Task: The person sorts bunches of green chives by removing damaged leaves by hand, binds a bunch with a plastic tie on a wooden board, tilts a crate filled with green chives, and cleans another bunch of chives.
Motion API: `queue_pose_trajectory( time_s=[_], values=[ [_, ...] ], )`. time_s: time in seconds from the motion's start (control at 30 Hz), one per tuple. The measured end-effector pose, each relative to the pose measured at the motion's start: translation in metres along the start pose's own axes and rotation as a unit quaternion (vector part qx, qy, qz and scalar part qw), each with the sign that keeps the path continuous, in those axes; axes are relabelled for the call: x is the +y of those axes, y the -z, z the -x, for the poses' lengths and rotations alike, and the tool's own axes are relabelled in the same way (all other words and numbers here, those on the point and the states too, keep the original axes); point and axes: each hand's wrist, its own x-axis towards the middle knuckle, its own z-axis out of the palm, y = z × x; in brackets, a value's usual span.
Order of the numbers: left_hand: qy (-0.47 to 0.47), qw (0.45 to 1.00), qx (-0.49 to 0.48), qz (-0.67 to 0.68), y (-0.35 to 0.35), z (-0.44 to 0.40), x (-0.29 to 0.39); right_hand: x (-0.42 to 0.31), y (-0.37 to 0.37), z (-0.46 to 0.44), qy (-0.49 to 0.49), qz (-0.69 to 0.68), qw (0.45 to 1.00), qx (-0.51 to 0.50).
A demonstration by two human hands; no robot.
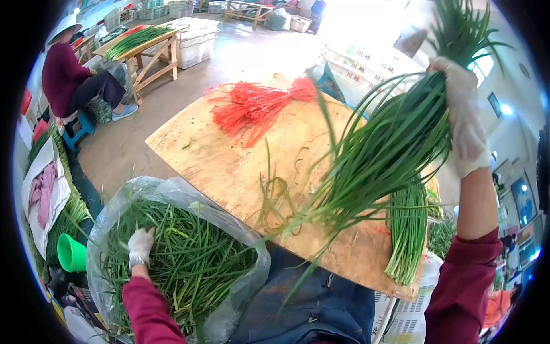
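Note:
My right hand [463, 114], in a pale glove, is closed around a large bunch of garlic chives [395, 135] and holds it up over the table's right side. Its long leaves hang down to the left, and one end sticks up above my fist. My left hand [141, 246], also gloved, is over the loose green leaves [195, 258] in a clear plastic bag [260, 266]. Its thumb stands apart from the fingers, which are partly blurred. A neat bundle of chives [408, 241] lies at the table's right edge, below the raised bunch.
Red ties [252, 106] lie on the wooden table [212, 166], with stray leaf scraps. White crates [366, 69] stand behind it. A green bucket [71, 253] is left of the bag. Another person [69, 77] sits at a far bench [154, 43].

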Motion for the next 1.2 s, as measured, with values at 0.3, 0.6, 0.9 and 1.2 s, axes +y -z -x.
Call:
queue_pose_trajectory(
  time_s=[0.3, 0.6, 0.9, 1.2],
  values=[
    [-0.244, 0.878, 0.398, 0.111, 0.067, 0.116, 0.107, 0.022, -0.021, -0.007, -0.051, 0.043, 0.998, -0.021],
    [-0.637, 0.681, 0.199, 0.303, 0.101, 0.281, 0.292, 0.086, -0.021, -0.049, 0.427, 0.561, 0.709, 0.018],
    [-0.513, 0.744, 0.193, 0.381, 0.047, 0.246, 0.344, 0.094, -0.038, -0.058, 0.210, 0.168, 0.963, 0.013],
    [-0.549, 0.804, 0.056, 0.223, 0.069, 0.226, 0.367, 0.115, -0.051, -0.075, 0.044, -0.195, 0.979, 0.045]
  ],
)
